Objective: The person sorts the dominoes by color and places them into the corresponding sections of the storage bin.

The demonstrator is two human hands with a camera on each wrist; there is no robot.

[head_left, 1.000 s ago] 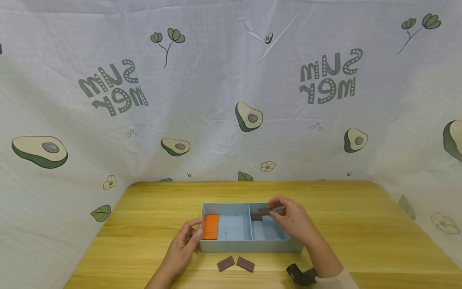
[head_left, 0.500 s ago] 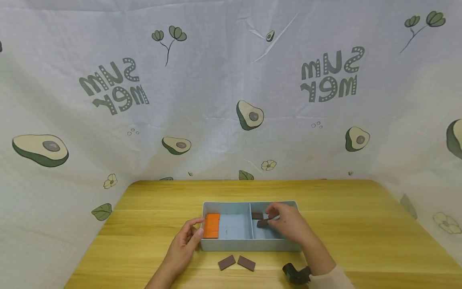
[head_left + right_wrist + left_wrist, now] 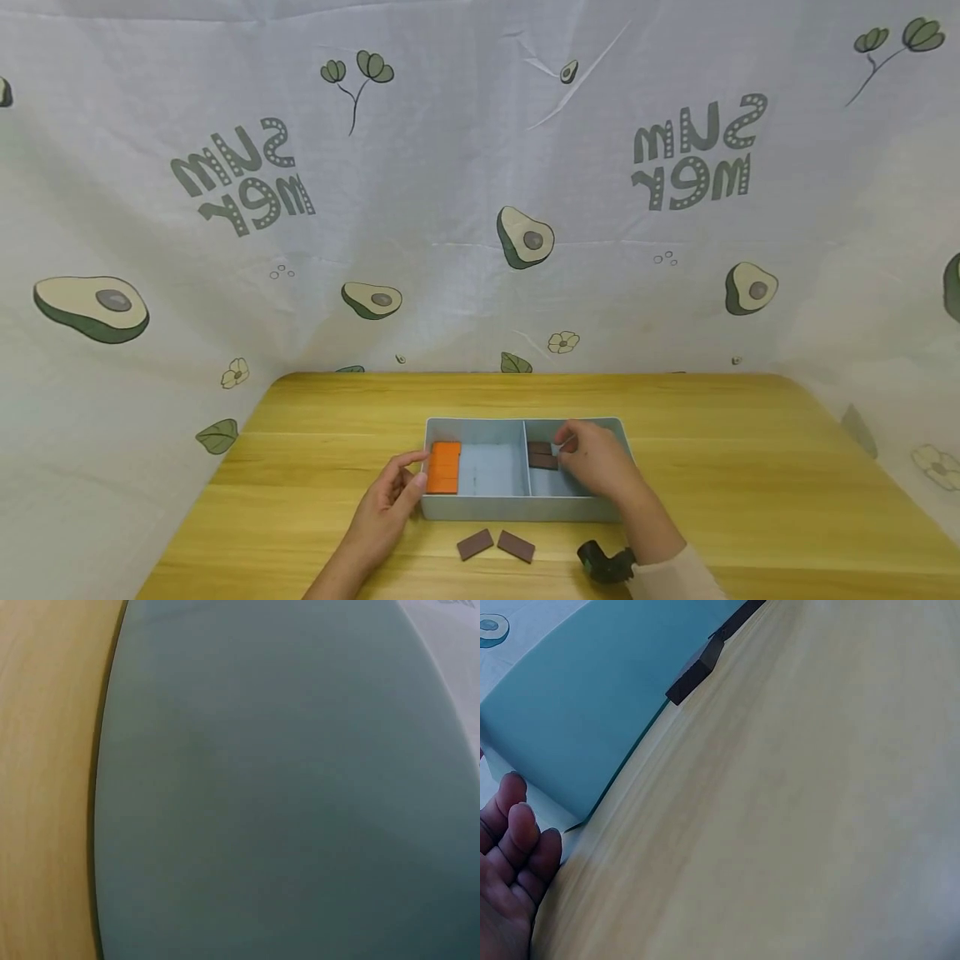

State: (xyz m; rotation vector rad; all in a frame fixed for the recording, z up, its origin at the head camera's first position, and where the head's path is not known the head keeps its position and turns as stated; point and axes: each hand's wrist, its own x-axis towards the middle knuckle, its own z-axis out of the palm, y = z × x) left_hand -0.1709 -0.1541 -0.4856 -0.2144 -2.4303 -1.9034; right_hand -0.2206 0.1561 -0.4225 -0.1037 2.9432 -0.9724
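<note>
A light blue two-compartment tray (image 3: 480, 507) stands on the table. My left hand (image 3: 386, 508) rests at its left end, index finger and thumb right at the wall; in the left wrist view its fingers (image 3: 521, 832) lie loosely bent beside the tray's corner. My right hand (image 3: 600, 462) reaches into the right compartment, index finger and thumb spread apart at the right end of a flat dark brown block (image 3: 543, 462). Another dark brown block (image 3: 539, 447) lies just behind it, against the divider. Only the tray wall (image 3: 262, 787) and table show in the right wrist view.
Several orange blocks (image 3: 444, 468) lie side by side at the left end of the left compartment. Two brown blocks, one left (image 3: 476, 544) and one right (image 3: 517, 547), lie before the tray. A black wrist device (image 3: 602, 563) sits by the right sleeve. A printed cloth (image 3: 450, 167) hangs behind.
My right hand has brought a brown block forward and down, in front of the one by the divider, and its fingers have come off it. The left hand has stayed at the tray's end.
</note>
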